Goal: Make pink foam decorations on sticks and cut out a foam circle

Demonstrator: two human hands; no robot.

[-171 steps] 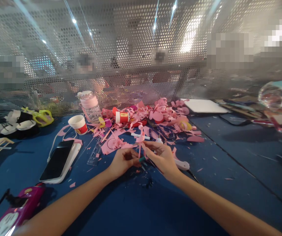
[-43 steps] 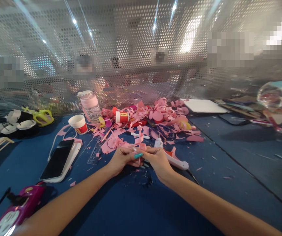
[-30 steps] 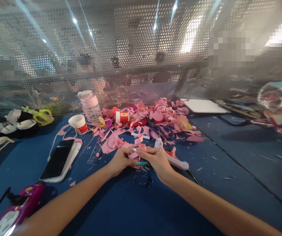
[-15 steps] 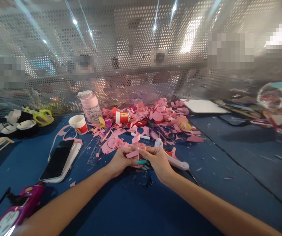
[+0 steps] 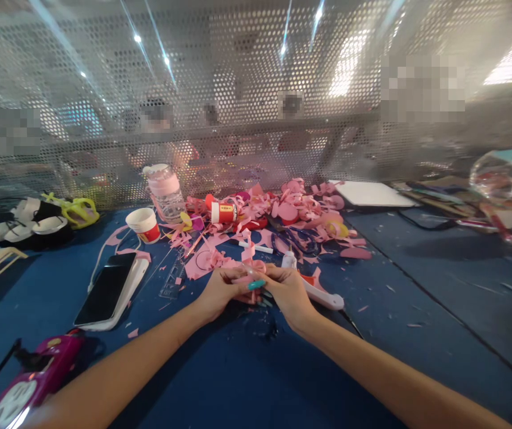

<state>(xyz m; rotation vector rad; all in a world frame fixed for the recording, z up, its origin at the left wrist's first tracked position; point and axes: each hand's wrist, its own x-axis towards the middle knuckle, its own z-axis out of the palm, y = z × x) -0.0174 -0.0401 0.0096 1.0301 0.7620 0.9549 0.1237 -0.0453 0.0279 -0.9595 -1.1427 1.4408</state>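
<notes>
Both hands meet at the middle of the blue table, closed on a curled pink foam strip (image 5: 247, 253) that loops up above the fingers. My left hand (image 5: 220, 291) pinches it from the left, the long teal thumbnail lying across the front. My right hand (image 5: 288, 293) grips it from the right, fingertips close to the left thumb. The lower part of the strip is hidden by the fingers. Just right of my right hand lies a white glue gun (image 5: 322, 295). Behind the hands are pink foam sheet pieces (image 5: 205, 262) and a white marker (image 5: 256, 246).
A heap of pink scraps (image 5: 287, 205) lies at the back with scissors (image 5: 300, 243). To the left are paper cups (image 5: 143, 225), a bottle (image 5: 165, 193), a phone (image 5: 106, 291), a clear ruler (image 5: 173, 277) and a purple device (image 5: 37, 375). A perforated metal panel (image 5: 247, 71) stands behind.
My left thumb has pressed down across the pink strip, and the loose end that stuck out to the left is now folded in between the fingers. The view has shifted slightly.
</notes>
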